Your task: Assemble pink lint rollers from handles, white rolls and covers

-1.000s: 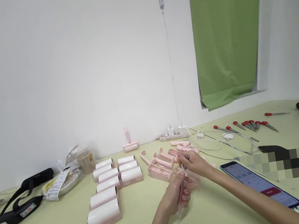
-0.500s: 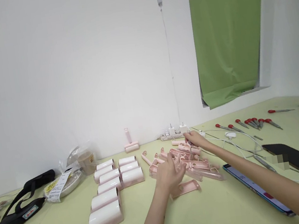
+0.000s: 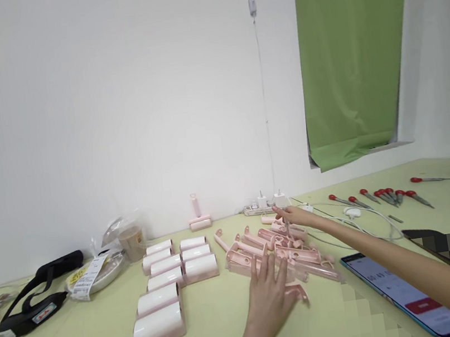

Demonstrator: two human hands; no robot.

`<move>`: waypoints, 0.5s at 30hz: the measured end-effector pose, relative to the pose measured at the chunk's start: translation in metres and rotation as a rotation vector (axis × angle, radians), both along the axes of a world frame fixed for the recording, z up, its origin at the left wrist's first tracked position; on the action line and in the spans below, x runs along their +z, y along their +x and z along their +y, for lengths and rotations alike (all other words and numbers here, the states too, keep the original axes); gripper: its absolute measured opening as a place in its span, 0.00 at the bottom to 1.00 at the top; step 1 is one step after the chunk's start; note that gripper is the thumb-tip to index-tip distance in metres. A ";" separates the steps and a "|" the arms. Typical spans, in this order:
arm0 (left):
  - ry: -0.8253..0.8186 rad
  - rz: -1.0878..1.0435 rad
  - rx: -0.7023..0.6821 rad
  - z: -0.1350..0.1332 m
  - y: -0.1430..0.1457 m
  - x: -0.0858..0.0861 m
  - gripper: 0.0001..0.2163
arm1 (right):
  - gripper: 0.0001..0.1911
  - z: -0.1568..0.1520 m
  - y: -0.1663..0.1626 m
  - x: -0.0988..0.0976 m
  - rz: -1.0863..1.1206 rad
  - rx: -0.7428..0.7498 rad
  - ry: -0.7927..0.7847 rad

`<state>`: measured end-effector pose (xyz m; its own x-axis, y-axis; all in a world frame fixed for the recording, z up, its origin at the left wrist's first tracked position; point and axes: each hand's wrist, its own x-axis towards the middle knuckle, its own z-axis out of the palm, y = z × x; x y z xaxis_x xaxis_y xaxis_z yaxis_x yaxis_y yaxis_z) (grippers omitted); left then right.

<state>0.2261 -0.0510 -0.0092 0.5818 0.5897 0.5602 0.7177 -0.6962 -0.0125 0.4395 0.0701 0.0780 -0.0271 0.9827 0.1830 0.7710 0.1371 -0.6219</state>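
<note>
Pink plastic lint roller parts (image 3: 261,239), some with looped ends and some trough-shaped, lie in a loose pile on the pale green table. My left hand (image 3: 269,291) is spread palm down at the near side of the pile, its fingertips over the closest parts. Under its thumb side, a curved pink piece (image 3: 297,291) sticks out, partly covered. At the pile's far right is my right hand (image 3: 295,216), index finger stretched left and nothing visibly gripped. A thin greyish piece (image 3: 287,229) shows just below its fingers; contact is unclear.
White lint rolls in clear pink covers (image 3: 159,327) stand in two columns at left. An assembled lint roller (image 3: 199,217) leans by the wall. A power strip (image 3: 252,210), cables, a lit phone (image 3: 399,289), red-ended tools (image 3: 389,194), and a black strap (image 3: 34,309) lie around.
My left hand has spread its fingers and moved slightly right and nearer, tipping the closest pink piece. The right hand's index finger has straightened. The view has shifted slightly.
</note>
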 end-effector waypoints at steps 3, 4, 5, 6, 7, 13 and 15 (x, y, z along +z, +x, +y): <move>-0.168 -0.102 0.096 -0.015 -0.010 -0.003 0.34 | 0.37 0.000 -0.002 0.006 0.007 -0.001 0.039; -0.226 -0.133 0.153 -0.018 -0.011 -0.006 0.35 | 0.36 -0.001 -0.003 0.009 0.012 -0.002 0.060; -0.281 -0.160 0.201 -0.020 -0.010 -0.009 0.35 | 0.36 -0.002 -0.004 0.012 0.017 0.000 0.082; -0.329 -0.185 0.232 -0.020 -0.007 -0.012 0.33 | 0.34 -0.004 -0.005 0.016 0.022 0.007 0.103; -0.370 -0.208 0.245 -0.018 -0.003 -0.015 0.31 | 0.33 -0.006 -0.007 0.021 0.024 0.018 0.121; -0.435 -0.267 0.200 0.018 0.024 -0.021 0.28 | 0.22 0.002 -0.050 0.042 -0.069 0.102 0.205; -0.423 -0.307 0.179 0.028 0.027 -0.023 0.27 | 0.15 0.017 -0.080 0.040 -0.132 0.143 0.202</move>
<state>0.2529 -0.0230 -0.0317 0.2988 0.8751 0.3807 0.7522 -0.4614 0.4705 0.3594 0.0869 0.1177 -0.1995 0.9110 0.3610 0.8071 0.3617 -0.4666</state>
